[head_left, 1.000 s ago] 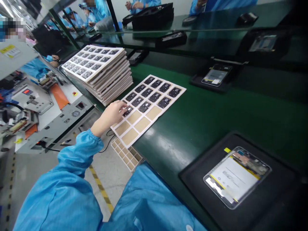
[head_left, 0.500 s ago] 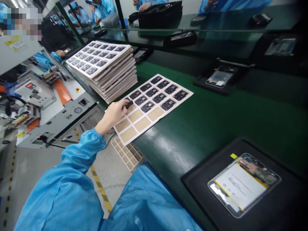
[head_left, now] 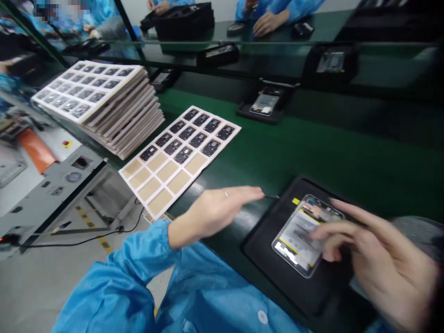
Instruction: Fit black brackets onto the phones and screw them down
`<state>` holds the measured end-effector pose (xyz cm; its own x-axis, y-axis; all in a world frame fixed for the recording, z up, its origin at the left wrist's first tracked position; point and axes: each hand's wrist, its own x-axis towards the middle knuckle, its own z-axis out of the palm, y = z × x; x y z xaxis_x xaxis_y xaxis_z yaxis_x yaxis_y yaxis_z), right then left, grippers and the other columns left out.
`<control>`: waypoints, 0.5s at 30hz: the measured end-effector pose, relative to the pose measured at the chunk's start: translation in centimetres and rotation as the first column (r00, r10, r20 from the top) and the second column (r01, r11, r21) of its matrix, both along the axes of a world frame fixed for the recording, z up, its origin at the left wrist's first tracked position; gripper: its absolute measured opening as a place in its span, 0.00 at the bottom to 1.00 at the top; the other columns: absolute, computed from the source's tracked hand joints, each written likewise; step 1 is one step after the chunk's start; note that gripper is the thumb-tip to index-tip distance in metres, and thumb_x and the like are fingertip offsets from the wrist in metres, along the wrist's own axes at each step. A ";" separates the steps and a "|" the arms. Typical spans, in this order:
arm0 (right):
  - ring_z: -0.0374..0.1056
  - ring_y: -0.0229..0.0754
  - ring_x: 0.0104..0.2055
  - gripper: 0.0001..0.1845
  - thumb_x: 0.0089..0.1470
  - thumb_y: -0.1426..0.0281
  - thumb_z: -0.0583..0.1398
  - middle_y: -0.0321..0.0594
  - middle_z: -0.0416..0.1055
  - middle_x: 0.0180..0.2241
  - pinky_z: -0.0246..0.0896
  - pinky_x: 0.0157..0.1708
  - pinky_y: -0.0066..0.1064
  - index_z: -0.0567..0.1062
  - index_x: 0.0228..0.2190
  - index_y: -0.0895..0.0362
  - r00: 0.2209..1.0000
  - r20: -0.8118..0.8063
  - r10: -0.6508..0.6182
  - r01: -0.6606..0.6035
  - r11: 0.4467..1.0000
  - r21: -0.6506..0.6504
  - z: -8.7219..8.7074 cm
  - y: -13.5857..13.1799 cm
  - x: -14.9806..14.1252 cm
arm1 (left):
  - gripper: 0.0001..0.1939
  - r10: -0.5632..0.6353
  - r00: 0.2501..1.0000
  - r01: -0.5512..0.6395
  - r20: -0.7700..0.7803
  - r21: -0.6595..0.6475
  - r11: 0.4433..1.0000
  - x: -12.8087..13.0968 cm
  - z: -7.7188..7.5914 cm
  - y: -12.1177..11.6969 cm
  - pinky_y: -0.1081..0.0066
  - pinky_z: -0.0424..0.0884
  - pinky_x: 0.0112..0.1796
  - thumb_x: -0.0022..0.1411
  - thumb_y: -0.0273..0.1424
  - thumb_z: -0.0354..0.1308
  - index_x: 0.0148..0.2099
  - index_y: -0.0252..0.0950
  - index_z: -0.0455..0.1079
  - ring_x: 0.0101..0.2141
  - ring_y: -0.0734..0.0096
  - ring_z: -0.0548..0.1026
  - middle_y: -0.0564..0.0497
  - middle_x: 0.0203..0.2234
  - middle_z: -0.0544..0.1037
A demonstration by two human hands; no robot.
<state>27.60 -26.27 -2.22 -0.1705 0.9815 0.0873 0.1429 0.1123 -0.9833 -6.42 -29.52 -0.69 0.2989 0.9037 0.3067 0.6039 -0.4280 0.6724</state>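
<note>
My left hand (head_left: 222,210) reaches right over the belt's near edge, fingers pressed together on a small thin dark part (head_left: 272,196) at their tips, just left of a black fixture (head_left: 270,259). An opened device (head_left: 294,233) with a white and yellow inside lies in that fixture. My right hand (head_left: 371,263) hovers over the device's right side, blurred, fingers apart and nothing seen in them. A tan card tray (head_left: 157,182) of small black parts (head_left: 194,134) lies farther left; its near cells are bare.
A stack of similar trays (head_left: 118,115) stands behind the card tray. The green belt (head_left: 312,148) carries another fixture with a device (head_left: 263,104) farther off. A grey machine (head_left: 58,185) and cable sit low left. Other people's hands (head_left: 267,21) work across the line.
My left hand lifted a small dark part from the card tray and carried it right to the fixture. My right hand came into view over the device. The view swung right.
</note>
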 end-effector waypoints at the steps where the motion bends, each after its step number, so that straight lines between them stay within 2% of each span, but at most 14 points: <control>1: 0.75 0.54 0.22 0.24 0.77 0.40 0.71 0.48 0.88 0.36 0.76 0.18 0.48 0.91 0.59 0.41 0.996 -0.081 0.026 -0.034 0.995 -0.096 -0.1 0.3 -0.6 | 0.25 -0.075 0.997 0.075 -0.017 -0.008 0.997 1.7 -0.3 -0.2 0.52 0.89 0.72 0.87 0.25 0.55 0.71 0.48 0.87 0.69 0.55 0.91 0.48 0.70 0.92; 4: 0.75 0.50 0.20 0.32 0.66 0.36 0.79 0.44 0.85 0.31 0.79 0.21 0.42 0.93 0.55 0.46 0.994 -0.094 0.059 -0.082 0.962 -0.262 -0.1 1.8 -1.3 | 0.26 -0.189 0.976 0.190 -0.107 -0.008 0.982 5.7 -1.0 -0.6 0.48 0.87 0.75 0.86 0.21 0.56 0.70 0.49 0.89 0.73 0.51 0.88 0.49 0.73 0.89; 7: 0.79 0.49 0.24 0.38 0.52 0.36 0.86 0.44 0.86 0.32 0.84 0.26 0.40 0.94 0.51 0.50 1.000 -0.011 0.015 -0.017 0.967 -0.253 -0.2 3.1 -0.3 | 0.27 -0.179 0.964 0.194 -0.196 0.060 0.979 7.8 -1.6 -0.9 0.47 0.84 0.78 0.85 0.18 0.57 0.71 0.46 0.89 0.74 0.49 0.87 0.47 0.72 0.90; 9: 0.82 0.51 0.28 0.35 0.54 0.38 0.86 0.47 0.88 0.35 0.86 0.29 0.40 0.95 0.49 0.51 0.996 0.040 -0.077 0.083 0.976 -0.201 -0.4 3.7 1.0 | 0.24 -0.094 0.974 0.115 -0.205 0.092 0.989 8.1 -1.9 -1.0 0.43 0.86 0.76 0.86 0.21 0.61 0.73 0.46 0.87 0.73 0.48 0.88 0.44 0.72 0.90; 12: 0.85 0.52 0.35 0.25 0.63 0.47 0.83 0.47 0.89 0.40 0.89 0.37 0.41 0.94 0.53 0.48 0.970 0.110 -0.216 0.230 0.964 -0.132 -0.9 4.2 2.8 | 0.21 0.060 0.973 -0.051 -0.224 0.044 0.998 7.6 -2.4 -1.2 0.43 0.93 0.66 0.88 0.29 0.64 0.76 0.43 0.81 0.65 0.48 0.92 0.36 0.76 0.86; 15: 0.85 0.51 0.36 0.23 0.63 0.51 0.82 0.47 0.89 0.41 0.90 0.40 0.42 0.95 0.53 0.47 0.954 0.178 -0.241 0.259 0.962 -0.084 -1.4 4.4 3.8 | 0.21 0.082 0.964 -0.096 -0.251 -0.044 0.994 6.8 -2.7 -1.6 0.47 0.94 0.61 0.89 0.30 0.61 0.77 0.42 0.78 0.62 0.50 0.92 0.36 0.73 0.86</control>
